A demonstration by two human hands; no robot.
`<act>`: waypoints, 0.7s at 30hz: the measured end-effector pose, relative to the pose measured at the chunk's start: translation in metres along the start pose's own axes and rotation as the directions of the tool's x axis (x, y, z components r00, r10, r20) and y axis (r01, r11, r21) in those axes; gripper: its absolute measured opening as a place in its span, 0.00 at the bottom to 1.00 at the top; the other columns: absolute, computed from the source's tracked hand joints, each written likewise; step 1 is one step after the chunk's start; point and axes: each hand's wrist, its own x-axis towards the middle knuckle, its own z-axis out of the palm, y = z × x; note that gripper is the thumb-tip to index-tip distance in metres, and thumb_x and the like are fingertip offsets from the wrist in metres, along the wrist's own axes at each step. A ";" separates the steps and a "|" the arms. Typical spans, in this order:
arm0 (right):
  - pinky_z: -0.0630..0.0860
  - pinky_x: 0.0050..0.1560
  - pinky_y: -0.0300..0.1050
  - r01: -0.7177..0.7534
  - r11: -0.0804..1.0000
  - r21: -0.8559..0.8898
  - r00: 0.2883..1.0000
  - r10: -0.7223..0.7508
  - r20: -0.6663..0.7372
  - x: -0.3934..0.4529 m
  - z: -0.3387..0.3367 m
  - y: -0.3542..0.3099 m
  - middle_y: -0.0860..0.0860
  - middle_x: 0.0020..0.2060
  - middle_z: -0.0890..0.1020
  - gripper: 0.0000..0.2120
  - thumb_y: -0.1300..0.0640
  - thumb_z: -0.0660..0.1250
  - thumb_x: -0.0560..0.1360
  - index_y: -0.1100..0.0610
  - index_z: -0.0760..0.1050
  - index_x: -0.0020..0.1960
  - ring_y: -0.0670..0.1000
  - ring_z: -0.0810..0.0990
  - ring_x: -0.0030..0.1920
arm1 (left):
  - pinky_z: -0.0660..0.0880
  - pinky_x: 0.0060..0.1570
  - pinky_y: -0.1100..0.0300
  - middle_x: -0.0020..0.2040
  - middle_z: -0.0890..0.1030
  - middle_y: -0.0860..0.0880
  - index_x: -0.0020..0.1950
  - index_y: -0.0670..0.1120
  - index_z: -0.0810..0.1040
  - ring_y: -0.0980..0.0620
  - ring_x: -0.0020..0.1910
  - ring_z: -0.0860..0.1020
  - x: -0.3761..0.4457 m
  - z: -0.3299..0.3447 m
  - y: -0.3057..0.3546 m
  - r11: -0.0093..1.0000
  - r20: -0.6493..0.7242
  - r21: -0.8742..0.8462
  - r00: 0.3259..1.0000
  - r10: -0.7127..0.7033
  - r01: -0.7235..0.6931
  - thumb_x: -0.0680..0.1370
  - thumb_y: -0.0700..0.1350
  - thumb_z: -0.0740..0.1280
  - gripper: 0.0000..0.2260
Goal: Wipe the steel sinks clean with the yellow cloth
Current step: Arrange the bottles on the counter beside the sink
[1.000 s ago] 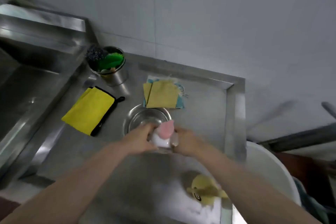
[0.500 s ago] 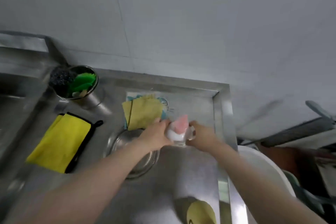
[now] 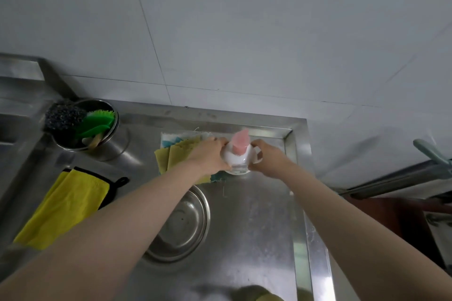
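1. Both hands at the far right corner of the steel desk [image 3: 254, 215], holding a white bottle [image 3: 236, 157] with a pink pump top between them.
2. Left hand [image 3: 208, 155]: grip clamped on the bottle's left side.
3. Right hand [image 3: 269, 159]: grip clamped on its right side.
4. Yellow cloth [image 3: 66, 205], black-edged, lies folded at the desk's left, well apart from the hands.
5. Steel bowl [image 3: 182, 227] sits under the left forearm; steel cup [image 3: 85, 127] with green brush and scourer stands far left; folded rags [image 3: 176, 154] lie beside the bottle.
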 end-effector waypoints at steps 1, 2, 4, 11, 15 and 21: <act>0.73 0.48 0.44 0.005 1.000 -0.005 1.000 -0.005 -0.002 0.004 -0.002 -0.001 0.56 0.58 0.80 0.32 0.54 0.72 0.73 0.51 0.63 0.73 0.56 0.78 0.56 | 0.73 0.60 0.54 0.61 0.73 0.50 0.71 0.52 0.69 0.49 0.59 0.75 0.004 -0.002 0.000 1.000 -0.002 -0.005 1.000 0.000 0.000 0.70 0.53 0.77 0.33; 0.74 0.50 0.44 0.010 1.000 -0.010 1.000 -0.010 -0.006 0.009 -0.004 -0.002 0.56 0.58 0.79 0.32 0.54 0.72 0.73 0.52 0.63 0.74 0.56 0.78 0.57 | 0.72 0.61 0.54 0.61 0.73 0.50 0.72 0.52 0.69 0.49 0.59 0.74 0.008 -0.005 -0.001 1.000 -0.004 -0.006 1.000 -0.001 0.001 0.70 0.53 0.77 0.33; 0.75 0.53 0.47 0.021 1.000 -0.012 1.000 -0.022 -0.019 0.015 -0.007 -0.002 0.56 0.58 0.79 0.32 0.54 0.72 0.73 0.52 0.63 0.74 0.56 0.78 0.58 | 0.72 0.62 0.53 0.60 0.72 0.50 0.73 0.52 0.68 0.50 0.57 0.75 0.016 -0.009 -0.001 1.000 -0.002 0.010 1.000 -0.002 0.002 0.69 0.54 0.78 0.35; 0.73 0.49 0.44 0.012 1.000 0.002 0.999 -0.012 -0.041 0.033 -0.009 0.000 0.51 0.50 0.78 0.31 0.51 0.72 0.74 0.50 0.62 0.73 0.53 0.77 0.51 | 0.75 0.60 0.49 0.60 0.73 0.49 0.71 0.53 0.70 0.47 0.56 0.77 0.038 -0.015 -0.004 0.998 0.004 0.053 1.000 -0.021 0.021 0.69 0.53 0.77 0.33; 0.70 0.47 0.44 0.004 1.000 -0.017 0.998 -0.005 -0.064 0.041 -0.007 0.000 0.52 0.54 0.79 0.32 0.50 0.72 0.74 0.50 0.62 0.74 0.54 0.77 0.51 | 0.75 0.60 0.47 0.62 0.74 0.48 0.71 0.53 0.70 0.46 0.59 0.76 0.046 -0.016 -0.006 0.996 0.007 0.083 1.000 -0.024 0.023 0.69 0.54 0.77 0.32; 0.72 0.49 0.46 0.000 1.000 0.003 0.997 0.000 -0.083 0.047 -0.005 -0.002 0.54 0.57 0.80 0.31 0.51 0.71 0.75 0.50 0.63 0.74 0.56 0.78 0.55 | 0.74 0.62 0.45 0.64 0.75 0.48 0.71 0.52 0.70 0.45 0.63 0.75 0.051 -0.015 -0.010 0.997 -0.002 0.067 1.000 -0.028 0.028 0.69 0.53 0.77 0.33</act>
